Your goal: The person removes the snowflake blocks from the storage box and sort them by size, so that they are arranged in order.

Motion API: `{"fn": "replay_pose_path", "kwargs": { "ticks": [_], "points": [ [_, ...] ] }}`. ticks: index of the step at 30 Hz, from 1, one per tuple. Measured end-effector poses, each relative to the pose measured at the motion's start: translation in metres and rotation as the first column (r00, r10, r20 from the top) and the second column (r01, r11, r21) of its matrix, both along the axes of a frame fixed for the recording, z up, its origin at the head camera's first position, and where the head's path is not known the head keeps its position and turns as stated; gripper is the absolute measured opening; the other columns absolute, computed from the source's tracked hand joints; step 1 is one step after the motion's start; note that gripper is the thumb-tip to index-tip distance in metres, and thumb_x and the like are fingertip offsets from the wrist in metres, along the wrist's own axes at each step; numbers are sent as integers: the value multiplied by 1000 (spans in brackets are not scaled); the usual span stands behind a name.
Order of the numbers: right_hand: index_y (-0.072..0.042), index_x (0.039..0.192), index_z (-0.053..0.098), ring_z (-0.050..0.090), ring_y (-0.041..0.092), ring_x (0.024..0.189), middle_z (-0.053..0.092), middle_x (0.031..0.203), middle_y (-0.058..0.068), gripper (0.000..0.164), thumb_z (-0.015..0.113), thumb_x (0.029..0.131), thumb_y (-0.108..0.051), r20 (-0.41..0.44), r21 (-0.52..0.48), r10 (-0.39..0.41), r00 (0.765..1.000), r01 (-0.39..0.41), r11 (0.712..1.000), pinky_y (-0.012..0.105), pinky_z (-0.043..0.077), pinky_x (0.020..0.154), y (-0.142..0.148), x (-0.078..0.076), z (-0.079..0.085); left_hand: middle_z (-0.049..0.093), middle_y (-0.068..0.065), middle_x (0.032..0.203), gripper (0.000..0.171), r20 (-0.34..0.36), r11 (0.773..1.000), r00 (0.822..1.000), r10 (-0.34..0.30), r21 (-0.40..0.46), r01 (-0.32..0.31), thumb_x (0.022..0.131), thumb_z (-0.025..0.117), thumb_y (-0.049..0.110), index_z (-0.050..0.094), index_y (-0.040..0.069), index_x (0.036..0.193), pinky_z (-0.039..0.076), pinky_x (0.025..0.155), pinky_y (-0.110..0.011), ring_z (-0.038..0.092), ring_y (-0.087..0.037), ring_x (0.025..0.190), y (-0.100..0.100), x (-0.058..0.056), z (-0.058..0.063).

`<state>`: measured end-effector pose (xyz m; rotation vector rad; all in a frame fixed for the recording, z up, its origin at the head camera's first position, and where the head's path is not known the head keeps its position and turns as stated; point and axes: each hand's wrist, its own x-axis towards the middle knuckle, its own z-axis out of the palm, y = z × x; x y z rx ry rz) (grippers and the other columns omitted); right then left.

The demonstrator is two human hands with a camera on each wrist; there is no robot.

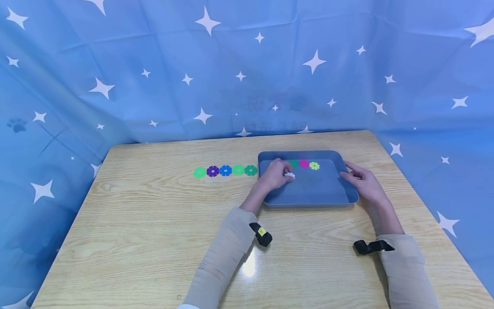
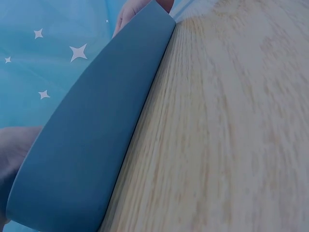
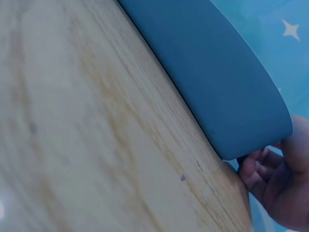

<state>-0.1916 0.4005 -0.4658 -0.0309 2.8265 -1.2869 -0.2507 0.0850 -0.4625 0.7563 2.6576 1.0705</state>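
My left hand [image 1: 275,175] reaches over the left side of a blue-grey tray [image 1: 308,197] and pinches a white notched flower-shaped disc [image 1: 290,175] between thumb and fingers. At the tray's right wall, my right hand [image 1: 364,183] grips the rim, thumb over the inside and fingers outside. Inside the tray, near its back wall, lie a green disc [image 1: 294,163], a pink disc [image 1: 304,164] and a yellow disc [image 1: 314,165]. The left wrist view shows the tray's outer wall [image 2: 91,116], with the left hand [image 2: 17,150] mostly hidden behind it. The right hand [image 3: 280,179] shows at the tray's corner.
Left of the tray, several discs form a row on the wooden table [image 1: 154,231]: a light green disc [image 1: 199,172], a purple disc [image 1: 212,171], a blue disc [image 1: 225,170] and further green ones, the last beside the tray. A starry blue curtain [image 1: 247,64] hangs behind.
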Motion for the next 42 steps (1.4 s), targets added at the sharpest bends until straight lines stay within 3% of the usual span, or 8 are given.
{"fn": "replay_pose_path", "kwargs": {
  "ticks": [5,11,18,22,26,31,37,42],
  "points": [
    [-6,156,36,46,17,79,53,97,12,63,56,105,-38,-6,-8,5,1000,-5,1000,27,39,63,-1,0,0,55,-2,101,20,16,1000,999,28,-12,-27,94,75,22,64,10,105,45,78,-24,51,-15,93,-1,2,2],
    [-7,156,36,46,18,79,52,96,10,63,55,105,-38,-1,-7,3,1000,-3,1000,27,38,64,-3,-1,0,63,0,89,12,38,997,997,74,25,-75,96,71,14,64,11,105,46,69,-24,57,-14,81,-3,9,9],
    [-4,156,35,45,18,78,51,93,10,61,55,106,-33,2,-7,-1,1000,1,1000,28,38,63,-2,-2,0,67,-4,87,9,96,976,993,65,202,-83,99,64,7,67,8,108,50,63,-21,62,-12,71,-16,21,22],
    [-3,156,34,45,19,77,52,93,11,61,54,106,-33,6,-4,3,1000,-3,1000,28,37,62,-2,0,0,69,-7,90,10,120,944,991,57,316,-93,98,65,4,66,4,108,55,64,-22,69,-18,72,-30,26,25],
    [-5,156,34,46,18,78,53,97,13,62,54,105,-35,5,0,-6,1000,6,1000,27,38,63,-3,1,0,67,-9,88,9,149,920,987,60,375,-112,98,64,4,65,3,108,55,64,-25,70,-27,76,-47,29,28],
    [-7,157,34,47,18,81,53,100,15,64,55,105,-38,6,-11,-13,1000,13,1000,26,40,64,-3,2,2,62,-8,89,10,163,900,981,103,406,-161,98,65,5,65,5,109,57,65,-28,69,-30,77,-70,29,32],
    [-6,156,34,48,19,81,54,101,18,62,54,105,-36,3,-3,-6,1000,6,1000,26,39,64,-3,2,2,62,-10,91,11,157,875,973,170,431,-222,99,65,7,65,5,110,59,72,-45,69,-36,81,-99,28,38],
    [-4,156,34,48,20,82,55,101,18,61,54,106,-33,5,3,-1,1000,1,1000,26,39,63,-3,1,1,62,-11,91,11,128,862,968,216,441,-251,100,63,6,66,5,111,58,74,-49,68,-35,79,-125,25,35]
  ]
}}
